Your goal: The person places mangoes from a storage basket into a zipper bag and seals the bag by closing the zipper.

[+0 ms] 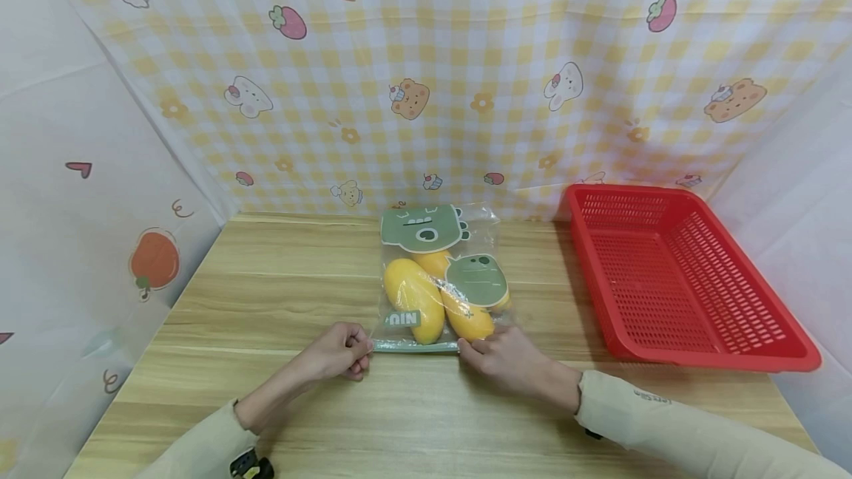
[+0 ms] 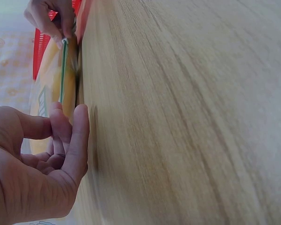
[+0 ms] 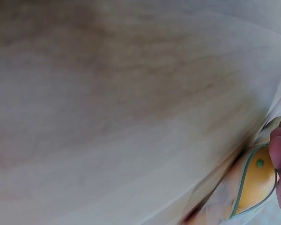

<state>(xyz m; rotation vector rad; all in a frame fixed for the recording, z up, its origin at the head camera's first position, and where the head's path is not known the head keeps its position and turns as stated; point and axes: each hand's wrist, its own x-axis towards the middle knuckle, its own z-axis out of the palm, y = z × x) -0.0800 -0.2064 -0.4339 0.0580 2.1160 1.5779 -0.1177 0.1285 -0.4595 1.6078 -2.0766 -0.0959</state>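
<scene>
A clear zip bag with green cartoon prints lies on the table, its green-edged mouth facing me. Several yellow mangoes show through the plastic. My left hand pinches the left corner of the mouth between thumb and fingers. Toward the right end of the same edge, my right hand pinches the strip, and its fingers hide that corner. In the right wrist view, the green edges stand apart around a mango; only a few fingertips of the right hand show there.
A red plastic basket with slotted walls stands at the right of the wooden table. Behind the table hangs a yellow checked cloth, close to the bag's far end. White printed sheets hang at the sides.
</scene>
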